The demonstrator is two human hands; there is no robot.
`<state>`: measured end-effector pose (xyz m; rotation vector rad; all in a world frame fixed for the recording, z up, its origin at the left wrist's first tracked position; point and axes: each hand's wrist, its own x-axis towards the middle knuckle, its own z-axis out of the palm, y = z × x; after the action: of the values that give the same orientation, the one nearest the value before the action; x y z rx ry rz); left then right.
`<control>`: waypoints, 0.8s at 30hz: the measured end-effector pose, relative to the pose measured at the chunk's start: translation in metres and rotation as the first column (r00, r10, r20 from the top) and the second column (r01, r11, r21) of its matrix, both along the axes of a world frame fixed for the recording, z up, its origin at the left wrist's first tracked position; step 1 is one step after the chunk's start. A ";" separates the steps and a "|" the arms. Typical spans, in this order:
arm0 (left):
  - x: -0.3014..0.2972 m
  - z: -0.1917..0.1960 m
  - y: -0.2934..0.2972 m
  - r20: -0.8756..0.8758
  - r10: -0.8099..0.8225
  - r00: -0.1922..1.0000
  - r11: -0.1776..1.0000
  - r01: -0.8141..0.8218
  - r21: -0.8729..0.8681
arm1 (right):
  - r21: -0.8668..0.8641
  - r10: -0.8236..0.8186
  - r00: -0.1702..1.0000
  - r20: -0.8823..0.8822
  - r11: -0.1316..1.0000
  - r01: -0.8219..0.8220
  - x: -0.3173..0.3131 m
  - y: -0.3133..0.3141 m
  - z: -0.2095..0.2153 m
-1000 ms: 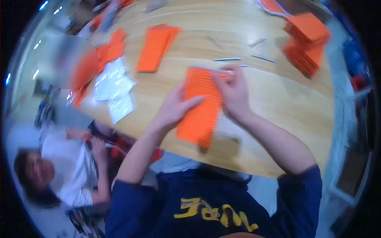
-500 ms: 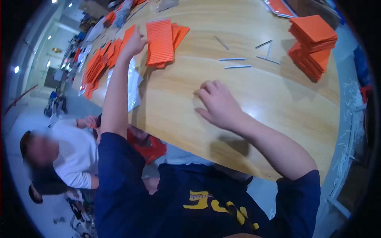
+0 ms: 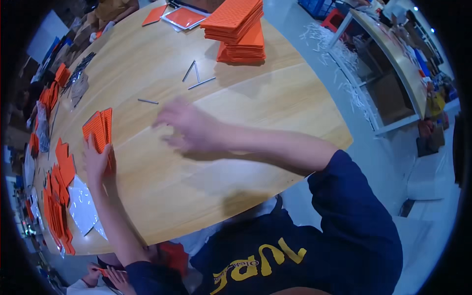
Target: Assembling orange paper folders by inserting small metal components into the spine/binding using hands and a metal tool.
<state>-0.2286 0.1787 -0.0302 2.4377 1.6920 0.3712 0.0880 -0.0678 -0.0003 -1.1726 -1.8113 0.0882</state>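
Note:
My left hand grips a small fanned stack of orange ribbed sheets on the wooden table, thumb on one side and fingers on the other. My right hand is over the table's middle, smeared by motion; whether it holds anything is hidden by the blur. Just beyond it lies a thin metal rod. Farther off, three more rods lie close together in a rough triangle.
At the far side stands a tall stack of orange sheets, beside a clear packet with an orange sheet. Loose orange pieces and clear plastic bags lie at the left. Another person's hands are at lower left.
The view has turned to the right. My left hand has come onto the orange sheet stack from beside it. My right hand has moved toward the rods; two parallel rods no longer show.

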 end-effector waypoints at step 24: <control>0.081 -0.012 -0.087 0.468 -0.616 0.633 0.784 0.550 0.288 | -0.139 -0.463 0.874 -0.144 0.884 0.446 0.241 0.013 0.122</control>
<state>-0.1475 0.0916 -0.0425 2.4497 0.6021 0.9649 0.3285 -0.0549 0.1219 -1.5873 -1.3508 0.0076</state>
